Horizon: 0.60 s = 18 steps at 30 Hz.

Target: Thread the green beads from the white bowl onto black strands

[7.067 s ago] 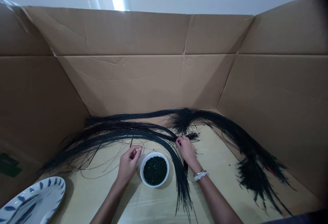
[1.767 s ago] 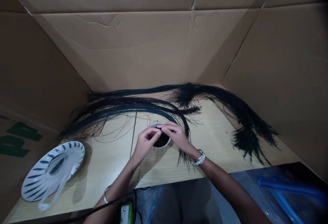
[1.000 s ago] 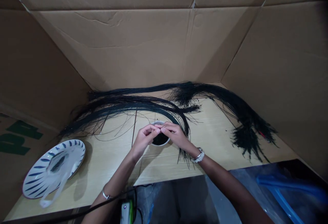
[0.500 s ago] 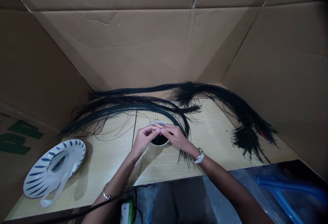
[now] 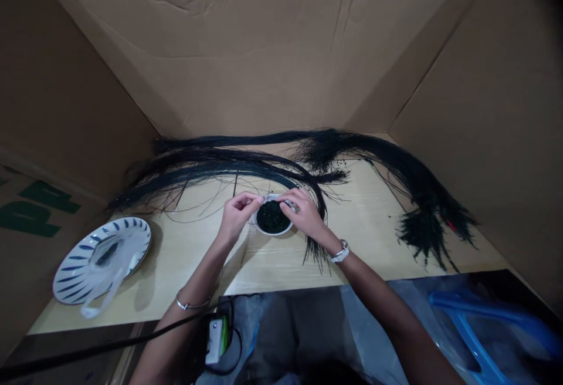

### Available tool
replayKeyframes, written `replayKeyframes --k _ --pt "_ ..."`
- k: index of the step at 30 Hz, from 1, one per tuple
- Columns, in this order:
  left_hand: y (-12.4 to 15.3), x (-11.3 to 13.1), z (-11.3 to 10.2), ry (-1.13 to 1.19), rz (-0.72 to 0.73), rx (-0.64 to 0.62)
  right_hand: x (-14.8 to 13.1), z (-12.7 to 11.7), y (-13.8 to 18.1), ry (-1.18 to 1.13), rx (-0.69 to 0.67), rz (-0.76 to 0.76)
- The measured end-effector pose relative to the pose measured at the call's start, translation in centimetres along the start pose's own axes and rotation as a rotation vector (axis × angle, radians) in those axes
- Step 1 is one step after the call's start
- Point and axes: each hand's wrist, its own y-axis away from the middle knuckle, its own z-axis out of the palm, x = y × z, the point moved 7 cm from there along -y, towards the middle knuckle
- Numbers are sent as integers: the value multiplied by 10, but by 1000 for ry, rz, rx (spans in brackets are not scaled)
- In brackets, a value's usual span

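A small white bowl (image 5: 272, 232) holding tiny dark green bits (image 5: 271, 216) stands on the table between my hands. My left hand (image 5: 237, 212) is at the bowl's left rim, thumb and forefinger pinched together. Over the bowl's right side, my right hand (image 5: 303, 212) is also closed in a pinch. Whatever is between the fingertips of either hand is too fine to make out. Just behind the bowl curves a bundle of thin dark strands (image 5: 259, 169), whose end passes beneath my right hand and hangs out towards the front.
Another long dark bundle (image 5: 246, 138) runs along the back cardboard wall (image 5: 264, 74) and bends right to bushy ends (image 5: 424, 229). A blue-striped white plate (image 5: 73, 282) with a clear plastic bag (image 5: 108, 276) sits at left. A black cable (image 5: 132, 341) crosses the front.
My hands have moved apart from touching fingertips above the bowl, left hand to the left, right hand slightly right, uncovering the green bits. The view has tilted down.
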Motion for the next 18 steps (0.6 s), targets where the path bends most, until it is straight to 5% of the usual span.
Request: replayKeyframes --k 7,14,18 --pt "-15 1 -14 75 44 70 3 14 -4 204 -161 5" --pt "-19 49 -14 26 217 83 -5 34 -9 463 -427 -37" --pt "-20 41 -14 11 221 97 -1 39 -8 437 -471 -18"
